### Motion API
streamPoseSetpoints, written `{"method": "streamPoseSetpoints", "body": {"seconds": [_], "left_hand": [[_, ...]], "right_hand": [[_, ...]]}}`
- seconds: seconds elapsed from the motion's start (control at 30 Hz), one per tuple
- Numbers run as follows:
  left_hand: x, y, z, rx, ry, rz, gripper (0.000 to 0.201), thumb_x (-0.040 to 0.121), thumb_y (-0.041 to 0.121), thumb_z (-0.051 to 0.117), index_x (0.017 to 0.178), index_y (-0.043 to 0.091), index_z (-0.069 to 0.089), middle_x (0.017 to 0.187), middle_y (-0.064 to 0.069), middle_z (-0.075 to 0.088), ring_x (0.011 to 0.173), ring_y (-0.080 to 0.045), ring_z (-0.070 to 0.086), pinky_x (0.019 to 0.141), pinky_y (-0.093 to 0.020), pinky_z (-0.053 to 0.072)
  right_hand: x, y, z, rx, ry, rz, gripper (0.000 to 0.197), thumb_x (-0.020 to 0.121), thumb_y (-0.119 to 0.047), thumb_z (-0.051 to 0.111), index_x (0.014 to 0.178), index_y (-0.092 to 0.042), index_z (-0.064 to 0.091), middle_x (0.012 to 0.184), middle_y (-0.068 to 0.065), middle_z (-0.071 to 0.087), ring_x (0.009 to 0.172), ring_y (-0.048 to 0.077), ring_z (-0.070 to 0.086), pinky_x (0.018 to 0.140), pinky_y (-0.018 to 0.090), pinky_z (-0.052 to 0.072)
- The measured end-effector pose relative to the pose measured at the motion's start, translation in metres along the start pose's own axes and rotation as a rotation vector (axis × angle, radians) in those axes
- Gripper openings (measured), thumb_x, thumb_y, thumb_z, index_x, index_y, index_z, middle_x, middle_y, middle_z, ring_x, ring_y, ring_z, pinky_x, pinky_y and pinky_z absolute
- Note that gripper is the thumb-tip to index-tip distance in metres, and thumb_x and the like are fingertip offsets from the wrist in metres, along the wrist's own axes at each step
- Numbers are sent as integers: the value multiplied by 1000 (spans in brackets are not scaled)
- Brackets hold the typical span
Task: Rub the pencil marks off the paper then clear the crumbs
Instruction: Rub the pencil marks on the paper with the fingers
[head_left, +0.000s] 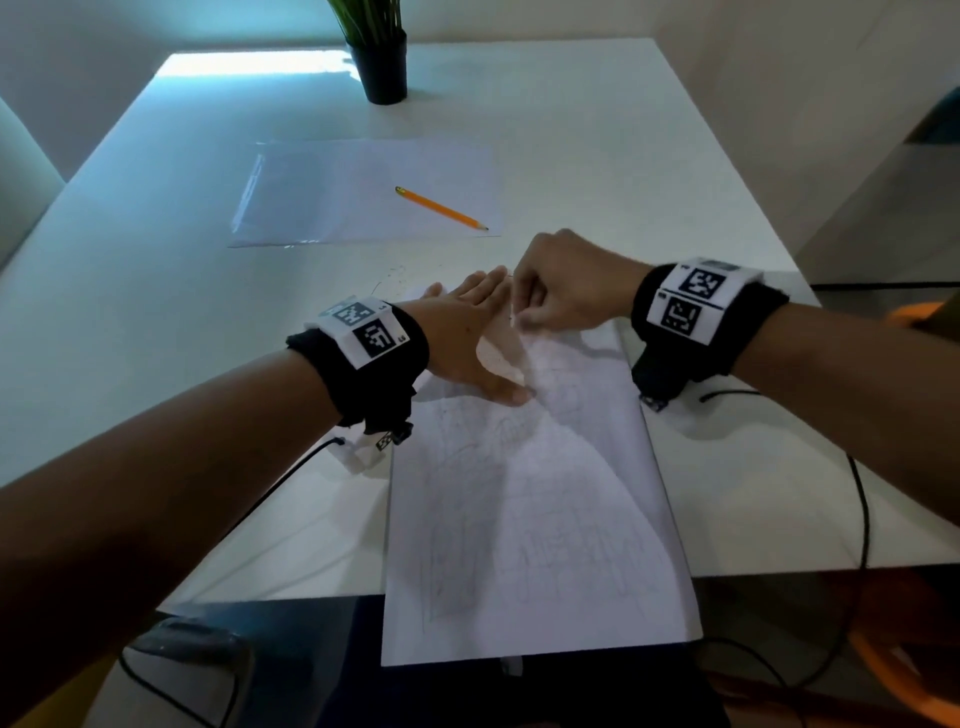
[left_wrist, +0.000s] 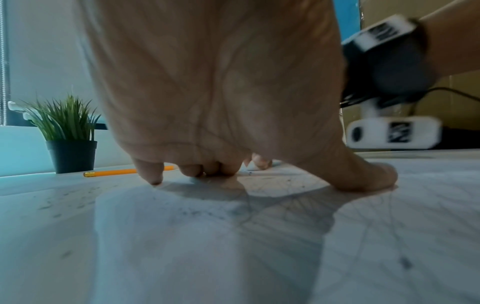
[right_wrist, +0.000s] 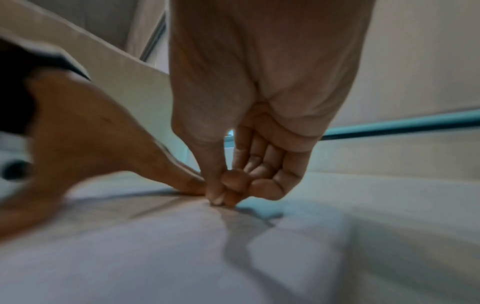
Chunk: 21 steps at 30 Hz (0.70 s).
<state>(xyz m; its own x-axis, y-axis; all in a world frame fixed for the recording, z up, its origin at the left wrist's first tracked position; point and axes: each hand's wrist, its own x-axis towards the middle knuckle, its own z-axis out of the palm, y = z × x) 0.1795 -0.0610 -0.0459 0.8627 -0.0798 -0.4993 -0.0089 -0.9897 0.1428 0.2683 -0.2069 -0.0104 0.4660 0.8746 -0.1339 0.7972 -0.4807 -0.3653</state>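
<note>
Paper (head_left: 530, 519) under left hand (head_left: 467, 332), right hand (head_left: 566, 286) pinching

The white sheet of paper (head_left: 530, 519) under the fingers (head_left: 488, 291) bears faint grey pencil lines. Beyond the fingers lie an orange wooden pencil (head_left: 441, 208) and green plastic grass in a black round pot (head_left: 384, 67) on the white desk (head_left: 156, 260). Black wristbands (head_left: 384, 353) carry black-and-white square codes.

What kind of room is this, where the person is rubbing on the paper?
Probably a home or office desk for drawing. There is a plain white table, an orange pencil lying on a blank white sheet, and a small green plant in a black pot at the far edge.
</note>
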Motion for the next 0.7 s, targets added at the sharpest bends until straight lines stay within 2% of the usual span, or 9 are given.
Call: {"method": "streamPoseSetpoints", "body": {"seconds": [0.07,0.1,0.17,0.23,0.37,0.5,0.53,0.63,0.7], "left_hand": [[-2,1,-2,13,9,-13,138,63,88,58,155,21,-21,162,4,-26,151,-15,-18,123,-53,-2],[-2,1,-3,10,8,-13,138,63,88,58,155,22,-21,162,4,-26,151,-15,-18,123,-53,-2],[-5,3,-4,4,-8,-3,133,64,88,57,155,27,-19,162,3,-26,150,-18,-20,122,-55,-2],[-3,3,-3,9,-13,0,131,65,88,57,155,29,-18,163,2,-26,150,-18,-20,122,-56,-3],[-2,2,-1,14,1,-18,138,64,88,58,154,21,-22,162,5,-26,151,-14,-18,123,-53,-1],[-3,3,-3,-1,-15,-3,133,64,88,57,155,28,-19,162,4,-27,150,-16,-21,122,-54,-3],[-3,3,-3,-5,-14,-5,134,63,89,57,155,28,-20,162,4,-27,150,-16,-20,122,-53,-4],[-3,2,-2,11,-3,-13,138,63,89,56,154,21,-22,162,5,-27,150,-14,-18,123,-52,-2],[-4,2,-2,7,-2,-9,137,63,89,56,154,23,-22,162,5,-27,150,-14,-19,123,-53,-2]], "right_hand": [[4,9,-6,5,54,60,4,77,-13,76,77,-10,79,73,-1,75,71,11,70,75,34,59],[4,7,-4,5,55,52,4,77,-12,75,76,-10,78,71,-2,73,69,9,69,74,34,59],[0,-6,6,-7,-6,-25,4,77,-11,74,73,-11,76,63,-13,66,63,1,63,69,27,58],[-4,-10,8,-29,-53,-59,4,77,-12,74,74,-14,76,61,-19,62,60,0,61,67,22,55],[4,9,-4,-16,58,49,5,75,-12,74,75,-10,78,70,-2,74,69,11,69,74,33,59],[-4,-9,9,-21,-34,-81,8,76,-11,72,73,-14,78,61,-15,65,61,2,62,67,21,53],[-2,-7,7,-25,-29,-66,7,76,-11,73,74,-14,78,62,-14,65,62,2,63,69,22,54],[3,10,-2,-11,72,38,4,77,-11,74,76,-10,78,71,-3,73,70,11,69,75,34,59],[2,7,2,-8,53,-4,3,78,-12,74,76,-10,77,70,-4,71,68,9,68,72,33,59]]}}
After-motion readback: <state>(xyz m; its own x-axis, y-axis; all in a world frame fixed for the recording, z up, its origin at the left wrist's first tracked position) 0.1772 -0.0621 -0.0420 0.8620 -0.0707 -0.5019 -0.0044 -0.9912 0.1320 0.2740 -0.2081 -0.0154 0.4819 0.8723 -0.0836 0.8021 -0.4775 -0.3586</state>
